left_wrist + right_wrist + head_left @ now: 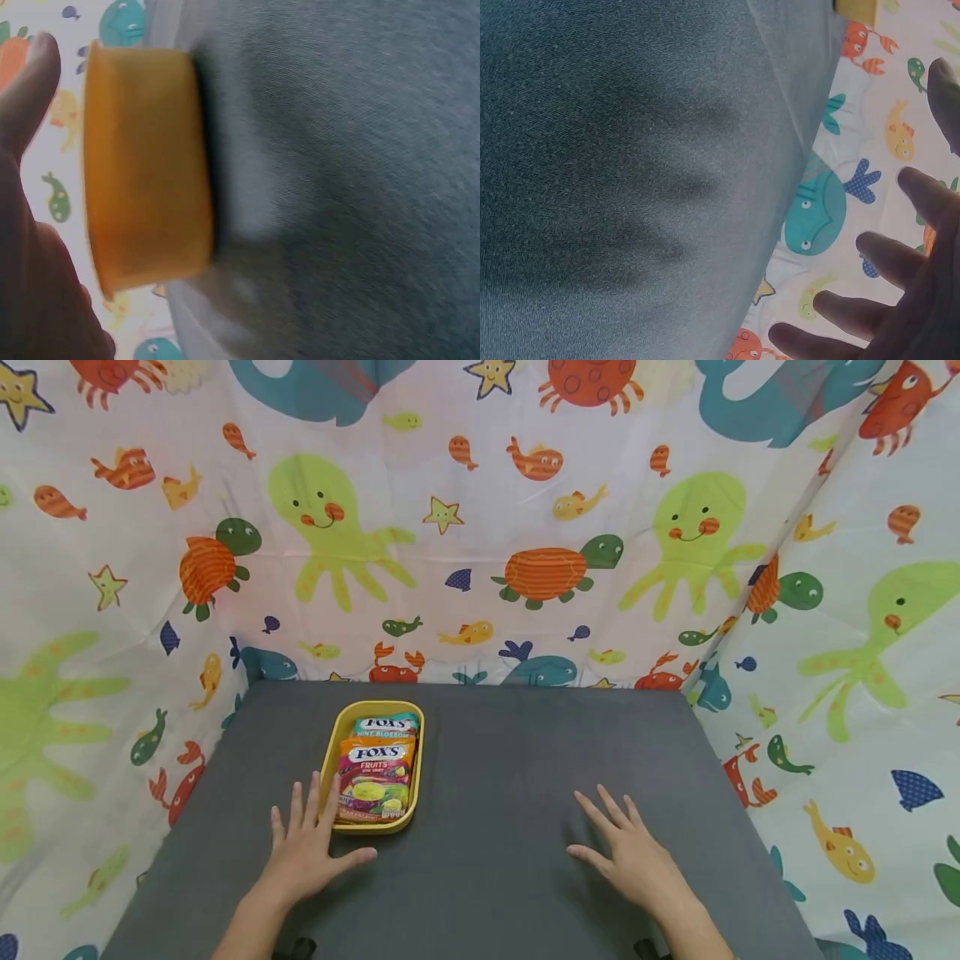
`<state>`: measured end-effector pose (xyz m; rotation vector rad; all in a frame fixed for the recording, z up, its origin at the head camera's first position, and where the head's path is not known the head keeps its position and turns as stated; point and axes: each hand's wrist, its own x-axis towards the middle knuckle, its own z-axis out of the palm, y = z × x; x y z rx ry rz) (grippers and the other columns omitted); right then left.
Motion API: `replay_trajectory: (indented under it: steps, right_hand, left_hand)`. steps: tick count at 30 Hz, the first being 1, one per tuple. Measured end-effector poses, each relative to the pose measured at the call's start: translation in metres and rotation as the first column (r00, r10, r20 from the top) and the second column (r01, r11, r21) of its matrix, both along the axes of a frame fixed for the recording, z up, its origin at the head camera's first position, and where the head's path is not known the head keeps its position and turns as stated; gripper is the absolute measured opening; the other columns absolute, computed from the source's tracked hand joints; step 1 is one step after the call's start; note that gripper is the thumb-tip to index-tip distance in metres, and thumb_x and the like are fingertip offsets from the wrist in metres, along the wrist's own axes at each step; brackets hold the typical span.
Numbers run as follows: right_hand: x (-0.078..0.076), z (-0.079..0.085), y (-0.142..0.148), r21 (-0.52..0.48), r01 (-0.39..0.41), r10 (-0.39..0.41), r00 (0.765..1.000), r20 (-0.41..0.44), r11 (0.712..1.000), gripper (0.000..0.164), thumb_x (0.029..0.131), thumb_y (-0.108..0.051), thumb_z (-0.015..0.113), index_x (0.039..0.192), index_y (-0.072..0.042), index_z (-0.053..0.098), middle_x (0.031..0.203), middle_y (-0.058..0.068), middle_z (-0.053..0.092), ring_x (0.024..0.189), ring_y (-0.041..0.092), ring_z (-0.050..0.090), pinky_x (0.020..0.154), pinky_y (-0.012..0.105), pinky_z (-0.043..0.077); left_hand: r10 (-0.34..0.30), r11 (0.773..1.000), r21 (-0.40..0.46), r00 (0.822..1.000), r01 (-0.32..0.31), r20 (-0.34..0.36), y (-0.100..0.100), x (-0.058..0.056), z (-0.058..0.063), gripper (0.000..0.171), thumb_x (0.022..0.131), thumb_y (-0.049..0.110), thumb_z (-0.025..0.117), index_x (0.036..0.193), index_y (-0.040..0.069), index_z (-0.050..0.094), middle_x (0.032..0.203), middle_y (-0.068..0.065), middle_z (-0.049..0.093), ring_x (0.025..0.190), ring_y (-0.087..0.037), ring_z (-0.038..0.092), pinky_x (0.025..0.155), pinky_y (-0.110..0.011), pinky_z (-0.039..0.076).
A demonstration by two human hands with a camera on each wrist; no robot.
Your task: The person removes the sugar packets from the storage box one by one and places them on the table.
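Observation:
A yellow tub (415, 802) with rounded corners stands on the left half of the grey table. Inside it lie Fox's candy packets: an orange and purple fruits packet (375, 781) in front, a teal mint one (386, 725) behind. My left hand (303, 852) is spread with straight fingers at the tub's near left corner, its fingertips overlapping the rim in the head view. The left wrist view shows the tub's side wall (146, 165) beyond the thumb. Over the right half of the table, my right hand (630, 856) is spread too, holding nothing, its shadow falling on the cloth.
The table (525, 760) is covered in dark grey cloth. A white curtain (465, 593) printed with sea animals hangs along the back and both sides, meeting the table's edges.

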<state>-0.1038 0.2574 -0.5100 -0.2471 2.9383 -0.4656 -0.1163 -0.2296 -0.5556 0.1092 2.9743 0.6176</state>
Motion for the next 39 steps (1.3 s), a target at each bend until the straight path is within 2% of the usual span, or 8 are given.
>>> replay_trajectory:
  steps: [4, 14, 17, 22, 25, 30, 37, 39]
  right_hand:
    - [-0.001, 0.0, -0.001, -0.042, 0.008, -0.008, 1.0, 0.013, 0.999, 0.09, 0.084, -0.084, 0.047, 0.16, -0.042, 0.023, 0.169, 0.013, 0.019, 0.147, 0.059, 0.018, 0.093, 0.081, 0.039]
    - [-0.006, 0.0, -0.008, -0.086, 0.009, -0.011, 1.0, -0.019, 0.996, 0.085, 0.088, -0.071, 0.058, 0.159, -0.033, 0.031, 0.167, 0.01, 0.024, 0.146, 0.053, 0.028, 0.102, 0.077, 0.038]
    - [-0.005, 0.0, -0.011, -0.113, 0.014, -0.018, 0.999, -0.036, 0.993, 0.085, 0.089, -0.068, 0.061, 0.159, -0.031, 0.032, 0.167, 0.012, 0.026, 0.146, 0.049, 0.033, 0.105, 0.072, 0.039]
    - [-0.003, 0.001, -0.016, -0.198, 0.01, -0.025, 0.997, -0.077, 0.98, 0.084, 0.091, -0.059, 0.066, 0.16, -0.025, 0.032, 0.163, 0.014, 0.033, 0.143, 0.043, 0.043, 0.106, 0.066, 0.042]
    - [-0.003, 0.001, -0.018, -0.227, -0.003, -0.019, 0.995, -0.093, 0.974, 0.085, 0.091, -0.057, 0.067, 0.161, -0.024, 0.03, 0.163, 0.012, 0.035, 0.144, 0.039, 0.042, 0.109, 0.064, 0.041]
    - [-0.005, 0.002, -0.02, -0.237, -0.015, -0.009, 0.995, -0.098, 0.971, 0.087, 0.091, -0.059, 0.066, 0.161, -0.023, 0.029, 0.163, 0.012, 0.034, 0.146, 0.038, 0.04, 0.11, 0.063, 0.04]
    - [-0.009, 0.003, -0.023, -0.257, -0.005, -0.02, 0.995, -0.096, 0.966, 0.084, 0.092, -0.051, 0.069, 0.16, -0.021, 0.031, 0.162, 0.013, 0.036, 0.144, 0.038, 0.042, 0.111, 0.061, 0.041]
    - [-0.011, 0.003, -0.025, -0.281, -0.009, -0.025, 0.993, -0.115, 0.96, 0.083, 0.092, -0.046, 0.072, 0.16, -0.019, 0.032, 0.16, 0.014, 0.039, 0.139, 0.039, 0.049, 0.109, 0.059, 0.043]
  left_hand:
    - [0.033, 0.999, 0.021, 0.999, -0.033, 0.007, -0.002, -0.001, -0.007, 0.129, 0.077, 0.078, 0.067, 0.163, 0.023, -0.012, 0.168, -0.018, -0.016, 0.151, -0.05, -0.016, 0.111, -0.081, -0.006]
    - [0.034, 0.966, 0.255, 0.999, -0.044, 0.041, -0.005, -0.011, -0.018, 0.125, 0.083, 0.063, 0.074, 0.16, 0.028, -0.018, 0.166, -0.012, -0.027, 0.152, -0.049, -0.016, 0.111, -0.081, 0.005]
    - [0.066, 0.931, 0.356, 0.996, -0.083, 0.058, -0.007, -0.015, -0.023, 0.129, 0.083, 0.061, 0.075, 0.156, 0.034, -0.028, 0.166, -0.007, -0.028, 0.153, -0.049, -0.012, 0.111, -0.081, 0.01]
    - [0.137, 0.846, 0.508, 0.986, -0.164, 0.09, -0.01, -0.02, -0.028, 0.133, 0.083, 0.056, 0.078, 0.148, 0.041, -0.037, 0.169, -0.012, -0.016, 0.153, -0.049, 0.001, 0.115, -0.076, 0.012]
    - [0.166, 0.843, 0.501, 0.981, -0.196, 0.104, -0.011, -0.022, -0.029, 0.131, 0.084, 0.058, 0.076, 0.152, 0.033, -0.033, 0.17, -0.019, -0.005, 0.153, -0.049, 0.007, 0.117, -0.073, 0.014]
    - [0.178, 0.858, 0.462, 0.974, -0.224, 0.142, -0.012, -0.022, -0.029, 0.126, 0.084, 0.064, 0.072, 0.16, 0.016, -0.017, 0.169, -0.022, -0.001, 0.154, -0.047, 0.008, 0.119, -0.068, 0.016]
    - [0.186, 0.837, 0.486, 0.966, -0.252, 0.18, -0.013, -0.024, -0.031, 0.128, 0.08, 0.066, 0.074, 0.162, 0.018, -0.011, 0.169, -0.019, 0.003, 0.155, -0.043, 0.009, 0.121, -0.064, 0.017]
    - [0.19, 0.836, 0.484, 0.964, -0.258, 0.186, -0.013, -0.024, -0.031, 0.129, 0.079, 0.067, 0.075, 0.162, 0.018, -0.01, 0.169, -0.02, 0.004, 0.155, -0.043, 0.009, 0.122, -0.064, 0.017]
